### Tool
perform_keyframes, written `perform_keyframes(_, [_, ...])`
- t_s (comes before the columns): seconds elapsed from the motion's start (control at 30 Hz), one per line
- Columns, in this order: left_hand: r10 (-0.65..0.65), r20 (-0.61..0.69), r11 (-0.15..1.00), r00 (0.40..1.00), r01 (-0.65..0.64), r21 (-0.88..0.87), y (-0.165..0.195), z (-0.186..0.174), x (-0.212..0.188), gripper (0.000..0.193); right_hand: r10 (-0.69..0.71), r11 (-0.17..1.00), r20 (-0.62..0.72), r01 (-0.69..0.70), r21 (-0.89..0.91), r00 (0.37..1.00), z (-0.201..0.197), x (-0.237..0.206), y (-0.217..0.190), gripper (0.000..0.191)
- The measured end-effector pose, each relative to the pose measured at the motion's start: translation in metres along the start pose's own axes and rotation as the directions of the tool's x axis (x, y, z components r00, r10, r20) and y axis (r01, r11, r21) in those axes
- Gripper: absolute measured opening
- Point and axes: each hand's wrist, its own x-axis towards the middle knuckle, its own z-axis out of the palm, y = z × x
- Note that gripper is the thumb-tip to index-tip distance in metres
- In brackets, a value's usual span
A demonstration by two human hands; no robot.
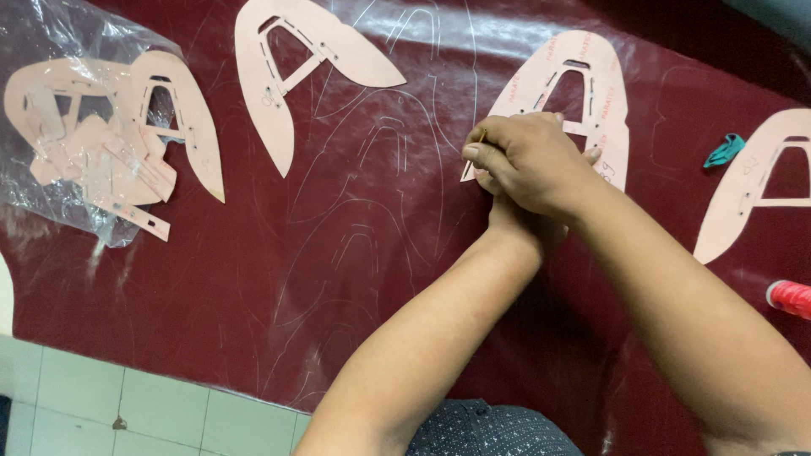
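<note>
A pale pink paper pattern piece [591,80] with cut-out slots lies on a dark red leather sheet [355,253]. My right hand [524,160] is closed around a thin marking tool whose tip shows at the pattern's left lower edge. My left hand [515,224] lies mostly hidden under the right hand, pressing on the pattern's lower part; only its wrist and a fingertip show. Faint traced outlines cover the leather to the left of my hands.
Another pattern piece [287,67] lies at the top centre and one [752,186] at the right edge. A clear plastic bag [93,127] holds several more patterns at the left. A teal scrap [725,150] and a red cylinder [790,297] lie at the right. White floor tiles [127,405] show below.
</note>
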Motion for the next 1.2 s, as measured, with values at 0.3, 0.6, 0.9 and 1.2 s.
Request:
perform_keyframes(0.3, [0.006,-0.004,1.0,1.0,-0.006,-0.003,-0.007,0.013,0.012,0.079,-0.11,0.986,-0.043,0.103,-0.13,0.993,0.02,0.011,0.006,0.022])
perform_keyframes(0.6, [-0.029,0.011,0.992,1.0,0.028,0.122,-0.007,-0.011,0.003,0.084,-0.23,0.881,-0.107,0.16,-0.445,0.967,-0.003,0.05,0.042,0.019])
perform_keyframes(0.9, [0.012,-0.055,1.0,0.998,-0.014,-0.027,-0.015,-0.049,-0.011,0.078,-0.355,0.843,-0.325,0.15,-0.516,0.877,-0.056,0.072,0.09,0.009])
perform_keyframes(1.2, [0.034,-0.046,0.999,0.998,-0.034,0.009,-0.011,-0.055,-0.014,0.082,-0.365,0.816,-0.383,0.093,-0.571,0.849,-0.087,0.03,0.114,0.007])
